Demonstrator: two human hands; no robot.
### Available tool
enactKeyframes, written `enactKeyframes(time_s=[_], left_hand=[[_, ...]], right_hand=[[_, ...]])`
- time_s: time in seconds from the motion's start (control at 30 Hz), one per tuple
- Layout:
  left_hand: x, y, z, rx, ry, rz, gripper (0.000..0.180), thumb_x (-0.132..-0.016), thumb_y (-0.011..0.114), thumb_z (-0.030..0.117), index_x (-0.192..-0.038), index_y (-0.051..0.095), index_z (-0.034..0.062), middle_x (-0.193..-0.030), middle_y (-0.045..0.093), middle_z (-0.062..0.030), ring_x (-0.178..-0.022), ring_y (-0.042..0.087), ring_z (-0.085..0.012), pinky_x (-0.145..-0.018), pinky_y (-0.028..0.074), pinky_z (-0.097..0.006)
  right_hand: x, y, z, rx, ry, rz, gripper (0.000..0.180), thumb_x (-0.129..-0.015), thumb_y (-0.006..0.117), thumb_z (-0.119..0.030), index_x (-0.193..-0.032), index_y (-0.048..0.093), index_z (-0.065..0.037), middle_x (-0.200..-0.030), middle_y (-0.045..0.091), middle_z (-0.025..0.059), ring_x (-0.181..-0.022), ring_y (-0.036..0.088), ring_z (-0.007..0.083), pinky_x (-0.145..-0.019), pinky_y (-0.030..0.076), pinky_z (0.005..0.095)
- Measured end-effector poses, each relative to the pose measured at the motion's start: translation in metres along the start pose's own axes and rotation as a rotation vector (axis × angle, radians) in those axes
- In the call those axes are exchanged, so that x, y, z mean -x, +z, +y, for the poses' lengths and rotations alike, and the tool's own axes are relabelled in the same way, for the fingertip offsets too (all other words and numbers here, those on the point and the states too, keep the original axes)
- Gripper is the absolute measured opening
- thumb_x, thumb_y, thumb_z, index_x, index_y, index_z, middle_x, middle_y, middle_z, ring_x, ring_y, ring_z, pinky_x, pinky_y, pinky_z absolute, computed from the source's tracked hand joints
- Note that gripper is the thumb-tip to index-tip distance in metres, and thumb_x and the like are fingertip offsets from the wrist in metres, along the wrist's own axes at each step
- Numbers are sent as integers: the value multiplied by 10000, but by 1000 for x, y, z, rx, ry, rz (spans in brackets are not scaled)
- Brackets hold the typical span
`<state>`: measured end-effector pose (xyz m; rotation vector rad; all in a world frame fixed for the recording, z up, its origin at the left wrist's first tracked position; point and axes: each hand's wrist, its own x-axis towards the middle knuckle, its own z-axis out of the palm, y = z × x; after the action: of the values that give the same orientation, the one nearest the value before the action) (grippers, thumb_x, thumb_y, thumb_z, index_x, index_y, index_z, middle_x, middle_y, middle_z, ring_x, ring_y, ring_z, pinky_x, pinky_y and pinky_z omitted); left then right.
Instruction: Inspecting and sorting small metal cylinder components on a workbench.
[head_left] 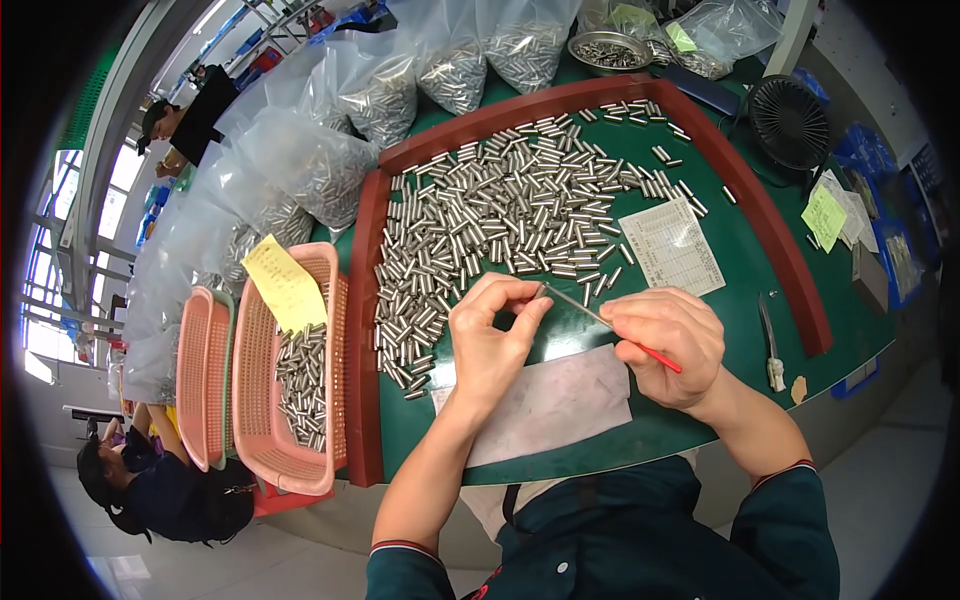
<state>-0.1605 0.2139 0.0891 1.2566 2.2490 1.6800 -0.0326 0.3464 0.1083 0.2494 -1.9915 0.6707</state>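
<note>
My left hand [492,335] pinches a small metal pin [541,291] between thumb and forefinger, above the front middle of the green table. In my right hand [668,340] is a thin tool with a metal shaft [580,308] and a red handle [660,358]; its tip reaches the pin. Whether the tip goes into the pin is too small to tell. A large spread of loose silver pins [500,200] covers the table beyond my hands. Under my wrists lies a smudged pale cloth [550,405].
A dark red wooden frame [369,330] borders the pins. To the left stands a pink basket [290,465] holding pins and a yellow note [285,283]. Bags of pins [325,170] line the back. On the right are a paper sheet [672,246], a knife [769,335] and a black fan [788,122].
</note>
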Motion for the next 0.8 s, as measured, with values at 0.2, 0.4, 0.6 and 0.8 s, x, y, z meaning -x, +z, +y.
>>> enactKeyframes(time_s=[0.2, 0.4, 0.6, 0.8], left_hand=[[2, 3, 2, 1, -45, -46, 104, -692, 663, -18, -783, 614, -26, -726, 588, -64, -626, 536, -112, -593, 436, -223], [0, -1, -13, -14, -65, 32, 110, -698, 659, -6, -801, 628, -32, -698, 585, -65, -594, 544, -110, -563, 440, -222], [0, 1, -9, 12, -91, 6, 120, -707, 655, 0, -820, 633, -31, -704, 590, -64, -597, 542, -109, -571, 443, -221], [1, 2, -10, 20, -98, -8, 117, -709, 660, 1, -820, 636, -29, -711, 596, -66, -589, 546, -107, -564, 445, -219]], right_hand=[[-2, -4, -3, -5, -54, -21, 207, -718, 678, -131, -834, 559, -8, -742, 618, 112, -635, 614, 234, -524, 482, 279], [-5, -4, -5, -59, -28, -30, 153, -713, 628, -21, -847, 560, 5, -786, 621, 138, -683, 627, 255, -579, 513, 294], [-4, -2, -2, -56, -24, -13, 157, -703, 611, 14, -850, 554, 7, -795, 622, 142, -701, 629, 263, -598, 519, 301], [-1, 1, -1, -62, -24, -6, 163, -688, 618, 22, -836, 550, 8, -779, 619, 142, -686, 629, 264, -588, 514, 301]])
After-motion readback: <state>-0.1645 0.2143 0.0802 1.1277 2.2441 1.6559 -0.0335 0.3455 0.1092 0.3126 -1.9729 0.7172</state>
